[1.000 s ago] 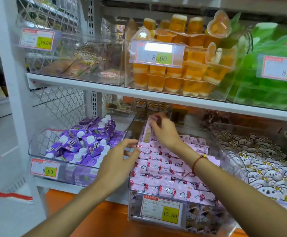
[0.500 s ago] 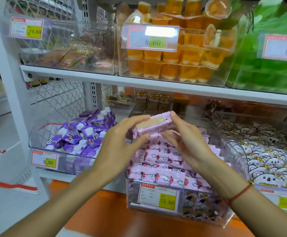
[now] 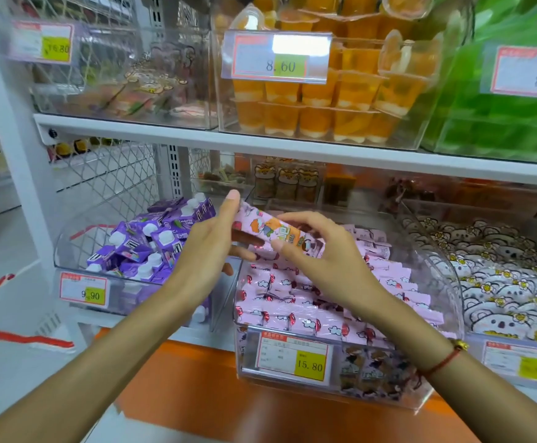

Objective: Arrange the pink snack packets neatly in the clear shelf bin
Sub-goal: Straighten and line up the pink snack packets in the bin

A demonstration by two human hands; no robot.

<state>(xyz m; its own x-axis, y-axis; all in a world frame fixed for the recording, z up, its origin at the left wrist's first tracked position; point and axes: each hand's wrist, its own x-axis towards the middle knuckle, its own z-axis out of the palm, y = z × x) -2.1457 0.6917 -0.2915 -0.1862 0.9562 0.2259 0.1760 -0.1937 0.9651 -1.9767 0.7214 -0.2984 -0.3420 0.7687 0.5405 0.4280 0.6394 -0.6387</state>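
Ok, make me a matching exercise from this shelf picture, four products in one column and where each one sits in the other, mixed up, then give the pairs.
Things:
1. purple cartons with white caps
2. orange jelly cups
3. white koala-print packets
4. pink snack packet with cartoon print

Places:
A. upper shelf, clear bin tagged 8.60
B. lower shelf, far right bin
C. held between left hand and right hand
D. lower shelf, bin tagged 9.90

Pairs: 1-D, 2-A, 3-B, 4-C

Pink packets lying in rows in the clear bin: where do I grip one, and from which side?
Judging by pose, come from above and pinch a pink packet across its short width, mid-length. They lie flat and overlapped in the clear bin, so the ends are tucked under neighbours. The lifted packet is held at its ends by both hands.
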